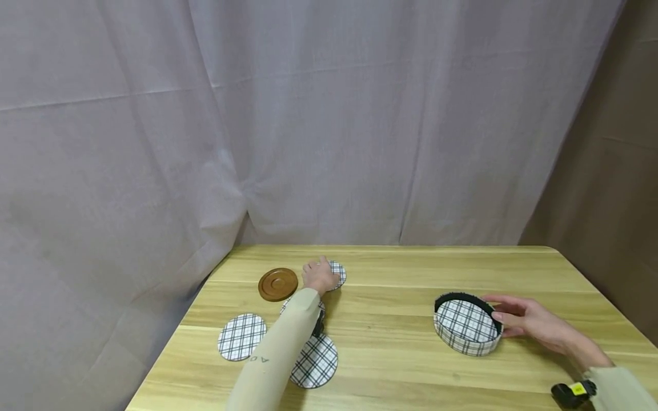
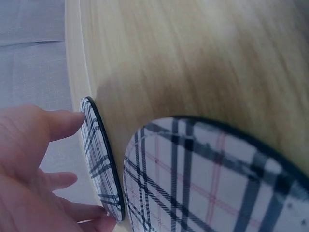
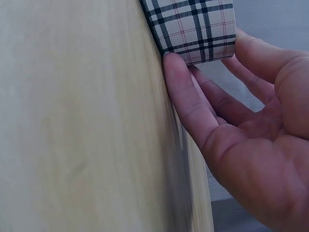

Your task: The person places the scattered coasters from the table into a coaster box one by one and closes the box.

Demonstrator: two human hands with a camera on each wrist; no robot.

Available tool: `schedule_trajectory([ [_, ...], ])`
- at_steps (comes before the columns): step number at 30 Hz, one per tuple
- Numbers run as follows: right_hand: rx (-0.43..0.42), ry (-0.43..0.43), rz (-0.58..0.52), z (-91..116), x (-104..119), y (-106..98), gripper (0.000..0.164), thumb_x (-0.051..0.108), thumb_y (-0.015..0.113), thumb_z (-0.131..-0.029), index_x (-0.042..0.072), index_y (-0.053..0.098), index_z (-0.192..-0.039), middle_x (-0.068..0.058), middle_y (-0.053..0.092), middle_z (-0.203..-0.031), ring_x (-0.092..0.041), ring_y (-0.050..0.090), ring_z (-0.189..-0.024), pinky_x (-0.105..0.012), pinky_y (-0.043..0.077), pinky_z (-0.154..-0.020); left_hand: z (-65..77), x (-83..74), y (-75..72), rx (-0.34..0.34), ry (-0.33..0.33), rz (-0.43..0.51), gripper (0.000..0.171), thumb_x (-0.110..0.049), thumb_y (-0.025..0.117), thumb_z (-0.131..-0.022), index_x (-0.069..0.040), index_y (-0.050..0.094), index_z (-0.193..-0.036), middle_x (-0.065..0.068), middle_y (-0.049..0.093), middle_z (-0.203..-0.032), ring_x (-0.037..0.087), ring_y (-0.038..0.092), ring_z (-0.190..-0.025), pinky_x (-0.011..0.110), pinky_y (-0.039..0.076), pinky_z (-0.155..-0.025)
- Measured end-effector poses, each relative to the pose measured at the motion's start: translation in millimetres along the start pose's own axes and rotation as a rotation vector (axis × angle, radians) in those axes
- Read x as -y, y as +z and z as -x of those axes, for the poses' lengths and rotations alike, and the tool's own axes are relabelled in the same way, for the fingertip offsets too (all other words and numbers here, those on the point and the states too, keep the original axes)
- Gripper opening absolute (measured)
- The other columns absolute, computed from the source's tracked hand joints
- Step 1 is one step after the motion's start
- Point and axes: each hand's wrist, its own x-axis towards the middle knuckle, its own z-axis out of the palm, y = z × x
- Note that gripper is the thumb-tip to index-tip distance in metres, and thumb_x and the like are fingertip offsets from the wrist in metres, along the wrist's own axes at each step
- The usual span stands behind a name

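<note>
At the table's far side my left hand (image 1: 319,277) spans a round plaid coaster (image 1: 336,271), thumb at one edge and fingertips at the opposite edge. The coaster lies flat, partly covered by the hand. In the left wrist view another plaid coaster (image 2: 193,174) is right beside it. On the right, my right hand (image 1: 534,322) grips the side of a round plaid holder (image 1: 468,345) with a black inner wall. A plaid disc (image 1: 466,319) shows inside it. In the right wrist view, the thumb and fingers hold the holder's wall (image 3: 198,29).
A brown wooden coaster (image 1: 277,284) lies left of my left hand. Plaid coasters lie at the left (image 1: 241,337) and by the left forearm (image 1: 316,362), which partly hides some. Grey curtain (image 1: 329,142) hangs behind the wooden table (image 1: 390,365).
</note>
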Motion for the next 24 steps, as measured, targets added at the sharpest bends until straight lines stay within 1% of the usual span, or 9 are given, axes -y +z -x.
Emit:
schedule_trajectory([
  [2,-0.003,0.005,0.000,0.6,0.4,0.1,0.045,0.009,0.049,-0.102,0.009,0.042,-0.147,0.017,0.060,-0.121,-0.011,0.066,-0.105,-0.040,0.058,-0.084,0.4,-0.4,-0.8,0.012,-0.007,-0.018,0.064,-0.040,0.062,-0.091,-0.006,0.039,-0.141,0.030,0.048,-0.133,0.044,0.041,-0.127,0.054,0.036,-0.106],
  [8,-0.011,0.015,0.002,3.2,-0.3,-0.6,0.044,0.009,0.049,-0.102,0.012,0.044,-0.146,0.016,0.060,-0.120,-0.011,0.066,-0.104,-0.040,0.058,-0.083,2.1,-0.2,-3.5,0.018,-0.047,-0.060,0.064,-0.043,0.062,-0.090,-0.008,0.041,-0.139,0.028,0.050,-0.133,0.042,0.042,-0.125,0.054,0.037,-0.105],
  [11,-0.009,0.009,0.001,4.0,-0.3,-0.6,0.045,0.008,0.049,-0.102,0.011,0.043,-0.147,0.015,0.060,-0.121,-0.011,0.066,-0.104,-0.040,0.058,-0.083,2.1,-0.4,-4.4,0.021,-0.059,-0.066,0.068,-0.047,0.064,-0.090,-0.008,0.040,-0.140,0.027,0.049,-0.134,0.042,0.042,-0.126,0.055,0.037,-0.105],
  [15,-0.002,-0.003,-0.002,4.3,-0.1,-0.2,0.046,0.008,0.049,-0.102,0.008,0.041,-0.148,0.015,0.060,-0.122,-0.011,0.065,-0.105,-0.040,0.058,-0.084,0.3,0.3,-4.2,0.010,-0.069,-0.049,0.073,-0.049,0.068,-0.087,-0.008,0.040,-0.141,0.027,0.049,-0.134,0.041,0.043,-0.125,0.054,0.039,-0.102],
  [19,0.007,-0.007,-0.008,4.4,0.0,0.0,0.046,0.007,0.048,-0.102,0.007,0.041,-0.147,0.015,0.060,-0.122,-0.011,0.065,-0.106,-0.041,0.058,-0.085,-2.6,2.4,-2.7,-0.016,-0.070,-0.019,0.076,-0.052,0.074,-0.081,-0.008,0.044,-0.135,0.026,0.051,-0.126,0.040,0.046,-0.117,0.052,0.042,-0.098],
  [24,0.006,-0.012,-0.012,4.7,-0.6,0.1,0.045,0.006,0.048,-0.102,0.007,0.042,-0.147,0.015,0.060,-0.122,-0.010,0.065,-0.106,-0.042,0.058,-0.084,-4.7,4.1,-1.2,-0.051,-0.055,0.035,0.080,-0.051,0.081,-0.074,-0.007,0.046,-0.131,0.024,0.049,-0.123,0.038,0.043,-0.115,0.050,0.042,-0.099],
])
